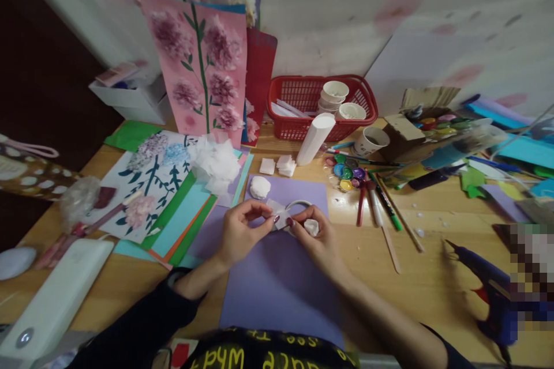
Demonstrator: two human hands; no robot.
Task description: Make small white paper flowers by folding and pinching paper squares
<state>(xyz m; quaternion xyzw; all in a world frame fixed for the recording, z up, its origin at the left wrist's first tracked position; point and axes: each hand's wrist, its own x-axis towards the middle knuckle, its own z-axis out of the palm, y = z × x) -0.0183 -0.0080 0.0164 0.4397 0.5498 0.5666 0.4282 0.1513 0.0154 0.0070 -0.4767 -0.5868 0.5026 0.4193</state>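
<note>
Over a purple sheet of paper (277, 282), my left hand (244, 228) and my right hand (318, 236) pinch a small square of thin white paper (280, 216) from either side. Close behind my fingers lies a ring-shaped white item (298, 203), partly hidden. A round white paper ball (260, 187) rests on the purple sheet beyond my left hand. Beside my right hand's fingers is a smaller crumpled white piece (311, 227). Two small stacks of white paper squares, a left stack (267, 166) and a right stack (286, 165), sit just past the sheet.
A red basket (285, 127) with paper cups stands at the back, a white roll (315, 138) before it. Paint pots (346, 173), brushes (374, 204) and a glue gun (485, 277) lie right. Left are coloured sheets (173, 230), loose white tissue (216, 164) and a white device (60, 294).
</note>
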